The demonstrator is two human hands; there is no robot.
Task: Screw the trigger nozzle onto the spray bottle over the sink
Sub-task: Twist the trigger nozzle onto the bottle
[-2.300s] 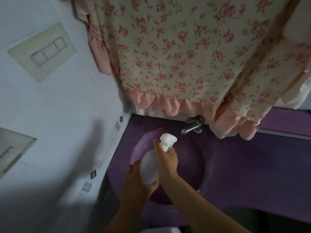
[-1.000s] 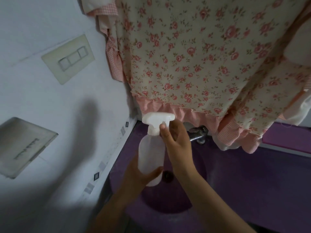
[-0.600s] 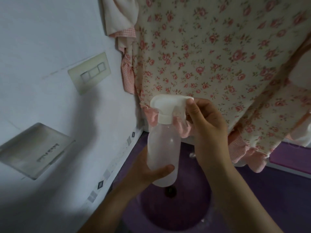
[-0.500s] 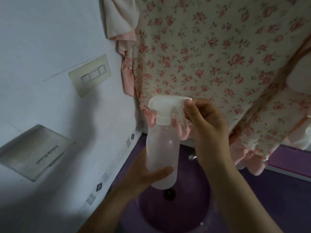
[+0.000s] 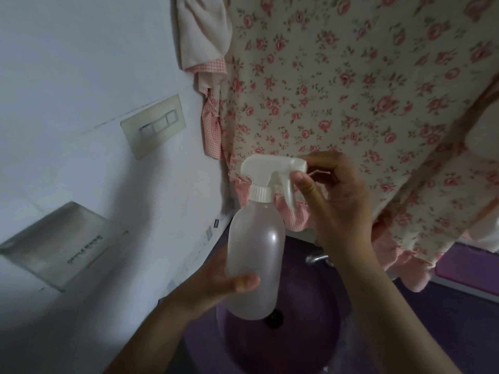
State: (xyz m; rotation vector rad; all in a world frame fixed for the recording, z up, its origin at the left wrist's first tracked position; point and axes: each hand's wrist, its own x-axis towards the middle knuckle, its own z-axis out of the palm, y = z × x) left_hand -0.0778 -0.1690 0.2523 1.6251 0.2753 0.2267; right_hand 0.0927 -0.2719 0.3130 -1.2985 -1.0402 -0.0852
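Observation:
A translucent white spray bottle (image 5: pixel 256 247) stands upright in the air above the purple sink (image 5: pixel 318 338). My left hand (image 5: pixel 213 287) wraps its lower body from the left, thumb across the front. The white trigger nozzle (image 5: pixel 270 175) sits on the bottle's neck, its ribbed collar down on the shoulder. My right hand (image 5: pixel 337 201) pinches the nozzle's front tip and trigger lever between thumb and fingers. The bottle looks empty.
A floral curtain with a pink checked frill (image 5: pixel 351 98) hangs just behind the bottle. A metal tap (image 5: pixel 316 259) pokes out behind my right wrist. The white wall on the left carries a switch plate (image 5: pixel 154 126) and a metal holder (image 5: pixel 59 241). The drain (image 5: pixel 274 318) lies under the bottle.
Both hands have lifted the bottle from low in the sink bowl to upright in front of the curtain. My right hand shifted from the collar to the nozzle's tip and trigger.

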